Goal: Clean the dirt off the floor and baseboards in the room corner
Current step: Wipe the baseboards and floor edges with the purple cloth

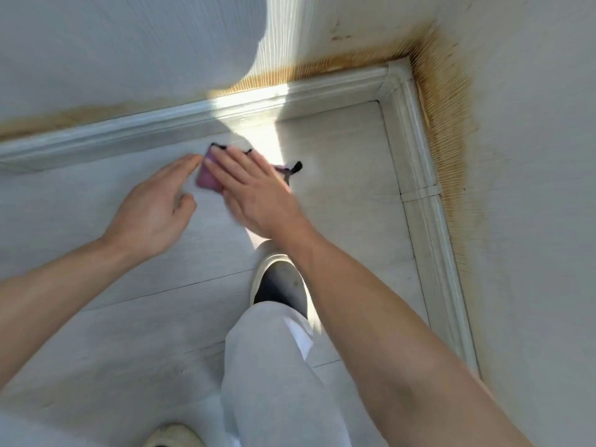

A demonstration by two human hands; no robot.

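Observation:
A purple cloth (209, 180) with black trim lies on the pale floor (338, 162) close to the far baseboard (161, 124). My right hand (254, 191) lies flat on the cloth with straight fingers, pressing it to the floor. Just left of the cloth, my left hand (154, 208) hovers with its fingertips near the cloth's edge and holds nothing. A second baseboard (425, 204) runs down the right side, and the two meet in the corner (396, 75). Brownish-yellow stains line the wall above both baseboards.
My right foot in a white and dark shoe (277, 279) stands just behind my right hand, with a light grey trouser leg (267, 366) over it. The toe of another shoe (174, 435) shows at the bottom edge. A patch of sunlight falls near the cloth.

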